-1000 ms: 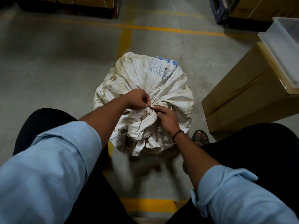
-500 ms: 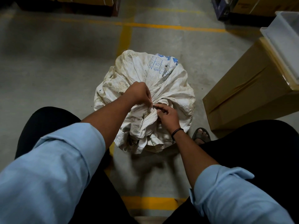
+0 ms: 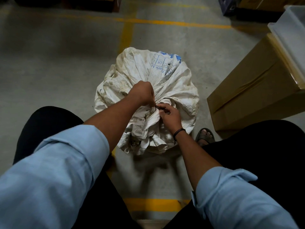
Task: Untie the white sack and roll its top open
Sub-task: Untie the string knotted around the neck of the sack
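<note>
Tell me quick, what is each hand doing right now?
Left hand: closed, gripping the white sack's gathered neck.
Right hand: closed, pinching the dark tie at that neck.

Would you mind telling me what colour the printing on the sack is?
Blue printing on the white sack, clearest in the head view.
</note>
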`<state>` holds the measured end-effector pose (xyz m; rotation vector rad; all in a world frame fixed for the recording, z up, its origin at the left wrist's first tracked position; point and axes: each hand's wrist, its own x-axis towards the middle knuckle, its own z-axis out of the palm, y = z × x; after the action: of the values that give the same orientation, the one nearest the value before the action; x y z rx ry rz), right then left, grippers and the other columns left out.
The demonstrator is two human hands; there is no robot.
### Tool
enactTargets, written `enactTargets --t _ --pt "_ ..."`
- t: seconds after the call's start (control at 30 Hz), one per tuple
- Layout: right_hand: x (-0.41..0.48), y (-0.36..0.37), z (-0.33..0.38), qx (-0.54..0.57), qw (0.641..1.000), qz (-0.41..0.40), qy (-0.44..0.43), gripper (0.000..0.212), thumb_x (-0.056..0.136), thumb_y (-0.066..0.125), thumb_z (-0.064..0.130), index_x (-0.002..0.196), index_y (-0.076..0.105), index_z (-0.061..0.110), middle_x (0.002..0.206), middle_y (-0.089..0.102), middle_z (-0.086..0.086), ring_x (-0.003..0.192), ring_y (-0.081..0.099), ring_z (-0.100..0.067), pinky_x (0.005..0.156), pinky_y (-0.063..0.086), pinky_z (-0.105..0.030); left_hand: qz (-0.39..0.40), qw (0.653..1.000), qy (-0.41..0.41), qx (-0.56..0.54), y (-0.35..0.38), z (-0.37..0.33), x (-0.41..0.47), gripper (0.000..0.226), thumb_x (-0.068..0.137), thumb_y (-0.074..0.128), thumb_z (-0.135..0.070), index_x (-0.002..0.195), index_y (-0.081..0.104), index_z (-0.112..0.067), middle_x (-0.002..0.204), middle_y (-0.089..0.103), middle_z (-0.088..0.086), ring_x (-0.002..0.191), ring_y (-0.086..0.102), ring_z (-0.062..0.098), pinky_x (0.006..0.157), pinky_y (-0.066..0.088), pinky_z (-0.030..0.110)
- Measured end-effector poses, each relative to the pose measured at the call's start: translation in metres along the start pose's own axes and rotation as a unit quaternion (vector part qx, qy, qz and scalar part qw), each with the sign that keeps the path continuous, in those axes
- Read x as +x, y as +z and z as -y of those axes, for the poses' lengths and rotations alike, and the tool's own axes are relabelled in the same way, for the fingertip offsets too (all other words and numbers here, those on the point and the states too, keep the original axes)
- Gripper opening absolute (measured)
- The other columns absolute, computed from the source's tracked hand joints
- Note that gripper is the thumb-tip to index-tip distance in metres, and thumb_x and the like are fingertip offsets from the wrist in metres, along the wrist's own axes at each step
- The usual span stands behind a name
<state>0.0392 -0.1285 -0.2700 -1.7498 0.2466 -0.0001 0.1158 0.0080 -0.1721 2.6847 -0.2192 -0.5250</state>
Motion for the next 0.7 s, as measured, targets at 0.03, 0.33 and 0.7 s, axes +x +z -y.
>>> enactTargets --t 0.03,0.33,0.7 --pt "0.0 0.0 0.0 -0.006 1.0 0.0 -0.002 0.027 0.091 0.056 -0.008 0.104 0.075 0.006 0.106 0.073 -0.004 0.102 0.067 -0.013 0.093 0.052 -0.019 -0.006 1.0 -0.004 -0.002 0.001 0.0 0.0 0.018 0.061 0.088 -0.022 0.078 0.083 -0.017 0.072 0.075 0.006 0.078 0.072 0.019 0.066 0.056 0.028" --pt "0.0 -0.002 0.006 -0.039 0.999 0.027 0.024 0.031 0.091 0.053 -0.008 0.109 0.073 0.007 0.109 0.071 -0.003 0.104 0.064 -0.012 0.099 0.051 -0.025 -0.002 0.998 -0.063 -0.02 0.007 0.003 0.003 0.037 0.057 0.091 -0.038 0.083 0.08 -0.013 0.077 0.074 0.008 0.08 0.073 0.022 0.068 0.06 0.033" --pt "-0.002 0.004 0.015 -0.098 0.991 0.065 0.061 0.041 0.087 0.042 -0.009 0.112 0.068 0.011 0.108 0.068 0.002 0.103 0.06 -0.01 0.073 0.038 0.002 -0.008 0.998 -0.059 -0.032 0.018 0.007 0.007 0.052 0.058 0.091 -0.051 0.089 0.077 -0.011 0.084 0.069 0.012 0.084 0.07 0.028 0.063 0.048 0.031"
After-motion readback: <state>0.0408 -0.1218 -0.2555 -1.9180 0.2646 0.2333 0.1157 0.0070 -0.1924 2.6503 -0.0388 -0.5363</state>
